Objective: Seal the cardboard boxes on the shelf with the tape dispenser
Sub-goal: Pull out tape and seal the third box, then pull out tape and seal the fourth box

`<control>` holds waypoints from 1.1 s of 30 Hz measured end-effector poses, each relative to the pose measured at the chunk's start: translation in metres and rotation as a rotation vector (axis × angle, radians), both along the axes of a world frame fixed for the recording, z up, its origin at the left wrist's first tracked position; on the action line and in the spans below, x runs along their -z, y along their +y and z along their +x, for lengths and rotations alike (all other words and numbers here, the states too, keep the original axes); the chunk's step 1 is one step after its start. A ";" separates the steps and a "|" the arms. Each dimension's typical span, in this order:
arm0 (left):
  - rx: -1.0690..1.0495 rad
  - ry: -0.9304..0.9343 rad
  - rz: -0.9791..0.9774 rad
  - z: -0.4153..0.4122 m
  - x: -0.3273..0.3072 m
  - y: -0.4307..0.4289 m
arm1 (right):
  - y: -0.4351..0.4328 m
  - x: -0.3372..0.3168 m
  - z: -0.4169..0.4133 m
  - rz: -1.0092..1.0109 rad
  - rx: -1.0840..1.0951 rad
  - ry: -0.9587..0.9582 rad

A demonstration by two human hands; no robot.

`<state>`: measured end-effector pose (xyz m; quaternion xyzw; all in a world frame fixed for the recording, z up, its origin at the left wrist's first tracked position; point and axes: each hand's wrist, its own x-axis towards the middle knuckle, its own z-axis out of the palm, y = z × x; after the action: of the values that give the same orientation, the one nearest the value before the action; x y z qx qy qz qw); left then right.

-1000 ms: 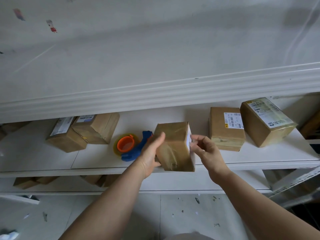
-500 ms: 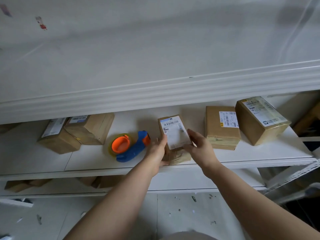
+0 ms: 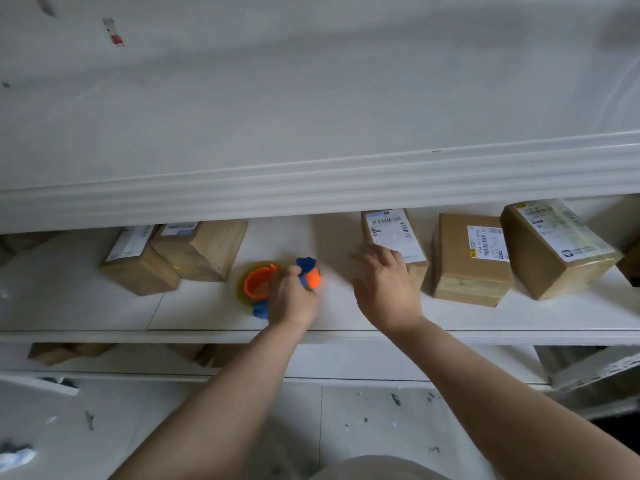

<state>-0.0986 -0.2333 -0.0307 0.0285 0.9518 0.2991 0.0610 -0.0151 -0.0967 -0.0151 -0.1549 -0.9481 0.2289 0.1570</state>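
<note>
Several brown cardboard boxes lie on the white shelf (image 3: 519,317). The small labelled box (image 3: 391,230) now rests at mid-shelf, label up. My right hand (image 3: 388,289) lies on its near edge with the fingers spread. Left of it sits the blue and orange tape dispenser (image 3: 259,282) with its yellowish roll. My left hand (image 3: 292,297) is closed around the dispenser's blue handle, hiding most of it. Two more labelled boxes (image 3: 471,261) (image 3: 557,247) stand to the right, and two others (image 3: 138,261) (image 3: 204,247) to the left.
A thick white upper shelf (image 3: 311,181) overhangs the boxes closely. A lower shelf (image 3: 311,362) holds more boxes (image 3: 62,351). The floor (image 3: 363,420) below is speckled with debris. A slanted metal frame (image 3: 588,368) stands at the lower right.
The small box was turned label-up and set down on the shelf, farther back. My left hand left it and moved left onto the tape dispenser; my right hand stays on the box.
</note>
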 end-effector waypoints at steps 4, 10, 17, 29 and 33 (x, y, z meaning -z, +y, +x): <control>0.188 0.040 -0.336 -0.029 0.009 -0.050 | -0.028 0.009 -0.013 -0.125 -0.107 -0.075; 0.460 0.042 -0.617 -0.050 0.024 -0.091 | -0.072 0.014 -0.034 -0.147 -0.062 -0.239; 0.553 0.083 -0.592 -0.094 0.017 -0.194 | -0.157 0.006 -0.085 -0.140 -0.032 -0.214; 0.448 0.123 -0.661 -0.163 0.014 -0.318 | -0.246 -0.023 -0.175 -0.033 -0.097 -0.116; 0.412 0.101 -0.540 -0.157 0.011 -0.316 | -0.264 -0.034 -0.215 0.098 -0.214 -0.216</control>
<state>-0.2559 -0.5491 -0.0416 0.2177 0.9727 0.0161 0.0784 -0.2300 -0.3602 0.0189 -0.0690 -0.9806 0.1799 0.0359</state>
